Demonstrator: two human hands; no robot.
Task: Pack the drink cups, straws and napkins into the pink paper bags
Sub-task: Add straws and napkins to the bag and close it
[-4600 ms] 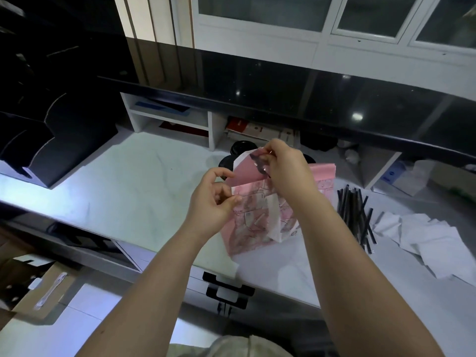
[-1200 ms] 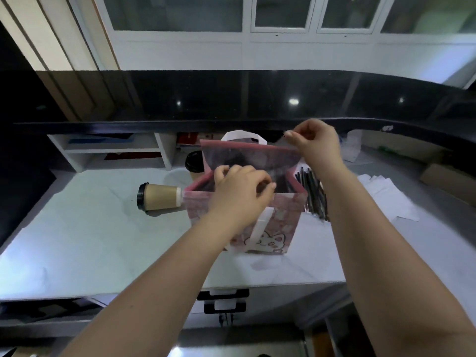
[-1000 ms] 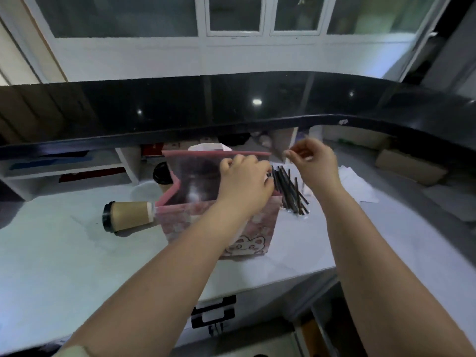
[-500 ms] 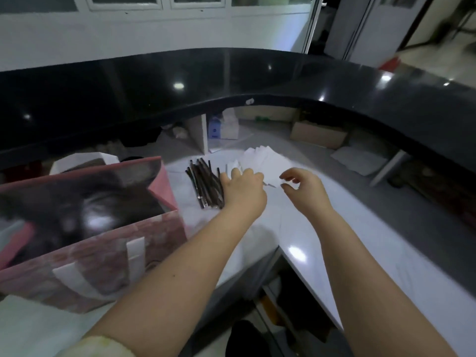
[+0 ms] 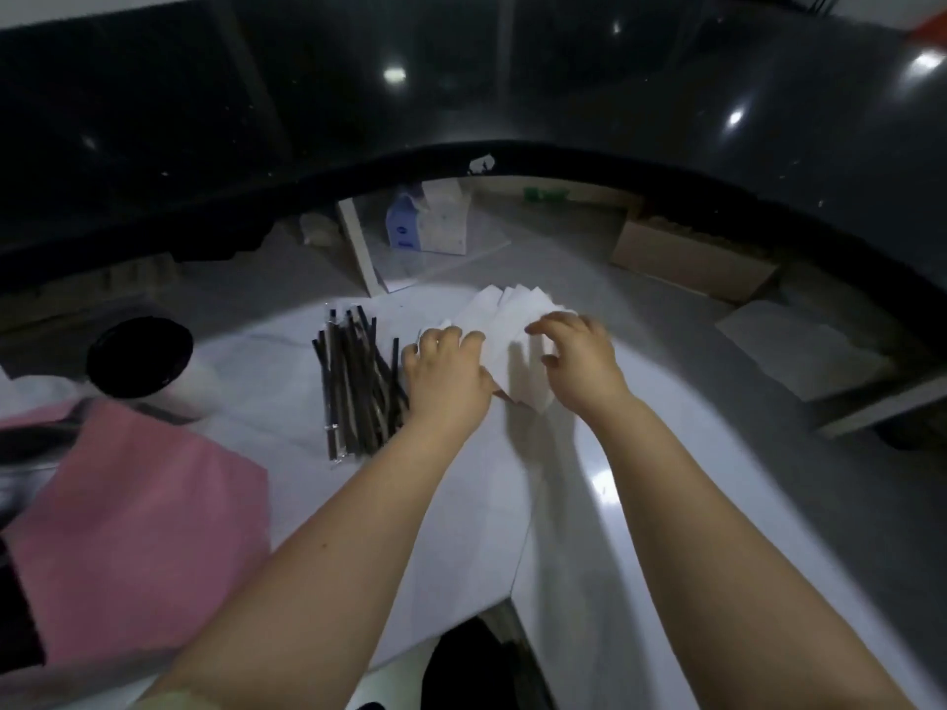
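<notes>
white counter (image 5: 464, 509), left fingers (image 5: 436, 340) flat on napkins (image 5: 507, 310), right fingers (image 5: 559, 322) curled, grip unclear, blue box (image 5: 404, 232) print blurred

One pink bag (image 5: 138, 530), one cup (image 5: 139, 358), one straw bundle (image 5: 353, 381).

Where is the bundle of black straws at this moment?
Head view, left of centre: the straws lie on the white counter, between the black-lidded cup and the left hand resting on the napkins.
</notes>
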